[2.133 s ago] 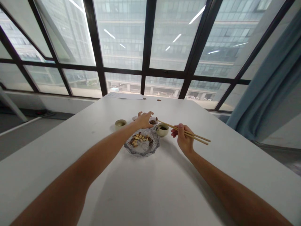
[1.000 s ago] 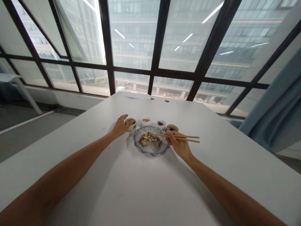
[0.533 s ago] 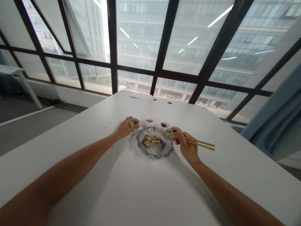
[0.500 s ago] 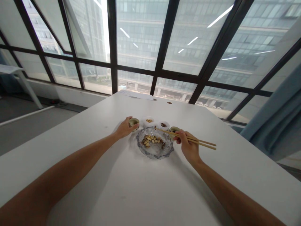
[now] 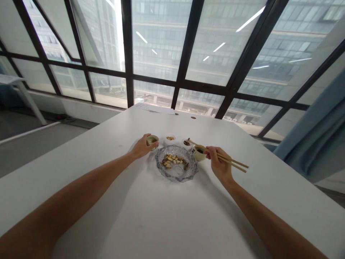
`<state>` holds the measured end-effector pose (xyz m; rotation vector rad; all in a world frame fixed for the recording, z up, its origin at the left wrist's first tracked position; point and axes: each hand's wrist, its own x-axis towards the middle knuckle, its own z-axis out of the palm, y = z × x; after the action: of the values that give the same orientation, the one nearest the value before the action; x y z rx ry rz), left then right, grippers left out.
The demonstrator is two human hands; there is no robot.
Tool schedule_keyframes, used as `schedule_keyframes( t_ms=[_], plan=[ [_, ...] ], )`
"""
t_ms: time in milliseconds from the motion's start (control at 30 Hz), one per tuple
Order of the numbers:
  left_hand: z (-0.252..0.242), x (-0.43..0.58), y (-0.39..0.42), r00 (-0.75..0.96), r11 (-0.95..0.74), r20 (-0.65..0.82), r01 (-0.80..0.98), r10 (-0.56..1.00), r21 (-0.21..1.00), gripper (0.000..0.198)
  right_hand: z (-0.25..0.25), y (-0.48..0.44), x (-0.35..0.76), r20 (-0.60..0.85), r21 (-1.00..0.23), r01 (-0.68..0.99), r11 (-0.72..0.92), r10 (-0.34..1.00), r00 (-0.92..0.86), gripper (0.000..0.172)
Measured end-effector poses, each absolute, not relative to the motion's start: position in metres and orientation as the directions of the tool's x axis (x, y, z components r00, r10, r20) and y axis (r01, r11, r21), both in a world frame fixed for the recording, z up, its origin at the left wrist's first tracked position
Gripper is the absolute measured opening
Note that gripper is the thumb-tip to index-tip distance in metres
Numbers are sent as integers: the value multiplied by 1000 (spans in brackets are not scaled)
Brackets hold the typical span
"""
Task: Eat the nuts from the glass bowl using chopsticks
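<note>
A clear glass bowl [image 5: 176, 172] with mixed nuts and seeds stands mid-table. My left hand [image 5: 142, 146] is wrapped round a small greenish cup [image 5: 152, 140] left of the bowl. My right hand [image 5: 219, 163] is closed on a pair of wooden chopsticks [image 5: 229, 162]. Their tips reach over a small white dish [image 5: 187, 143] holding dark pieces and seem to pinch one. Another white dish [image 5: 169, 139] holds pale nuts. A second greenish cup [image 5: 198, 153] stands beside my right hand.
The white table [image 5: 172, 216] runs to a far edge near tall dark-framed windows [image 5: 183, 68]. Papers [image 5: 155, 108] lie at that far edge. A blue curtain [image 5: 318, 129] hangs at the right. Grey floor [image 5: 32, 144] lies to the left.
My left hand went from the middle dishes to the left cup and closed round it. The chopsticks dipped into the glass bowl, then swung up and back over the dark-piece dish.
</note>
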<state>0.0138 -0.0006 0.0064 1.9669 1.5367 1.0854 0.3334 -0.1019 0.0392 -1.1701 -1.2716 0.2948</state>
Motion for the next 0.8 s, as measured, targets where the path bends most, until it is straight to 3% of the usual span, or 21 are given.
schedule_keyframes(
  t_ms=[233,367,500,800],
  plan=[
    [7,14,-2,87,-309,327,616,941,725,72,63,-114,330,610,-770,427,474,741,279,59],
    [8,14,-2,80,-306,330,621,941,722,71,77,-124,330,556,-718,529,452,830,45,59],
    [8,14,-2,83,-306,328,621,941,721,72,80,-127,331,534,-605,628,490,834,-136,58],
    [9,15,-3,96,-301,311,621,946,724,74,74,-122,333,502,-598,626,501,843,-195,54]
  ],
)
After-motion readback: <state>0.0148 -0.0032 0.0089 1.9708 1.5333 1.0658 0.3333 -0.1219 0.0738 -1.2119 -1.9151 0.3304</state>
